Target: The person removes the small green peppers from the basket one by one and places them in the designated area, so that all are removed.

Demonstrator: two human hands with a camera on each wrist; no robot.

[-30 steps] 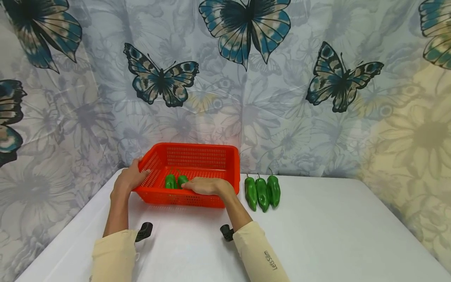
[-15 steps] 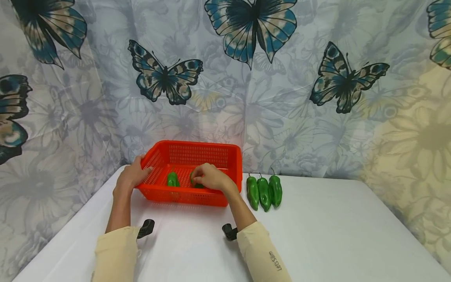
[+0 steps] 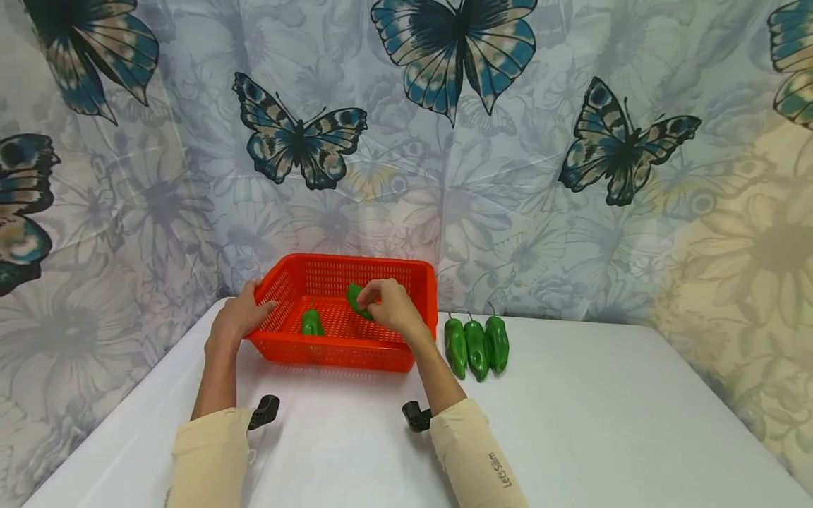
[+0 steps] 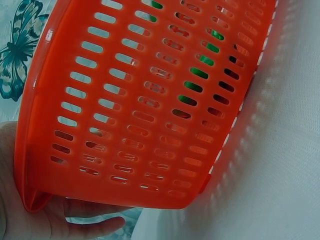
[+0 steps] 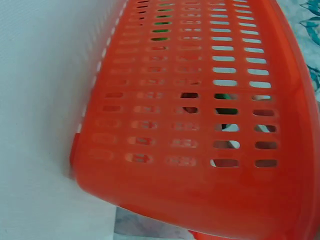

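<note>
A red plastic basket (image 3: 330, 356) with slotted walls stands at the back left of the table in the head view. My left hand (image 3: 236, 316) grips its left rim; in the left wrist view the palm and fingers show round the basket's corner. Over the basket, my right hand (image 3: 389, 305) pinches a green chili pepper (image 3: 356, 299), which hangs tilted between thumb and fingers. Further left on the basket floor lies another green chili pepper (image 3: 311, 323), partly hidden by the front wall. In the right wrist view the basket wall (image 5: 165, 185) covers most of the right hand.
Just right of the basket, three green chili peppers (image 3: 475, 347) lie side by side, stems toward the back. The white table (image 3: 591, 416) meets a butterfly-patterned cloth (image 3: 495, 233) hanging behind it.
My right hand has taken hold of one pepper inside the basket, moved it right and raised it from the basket floor. My left hand has stayed on the rim.
</note>
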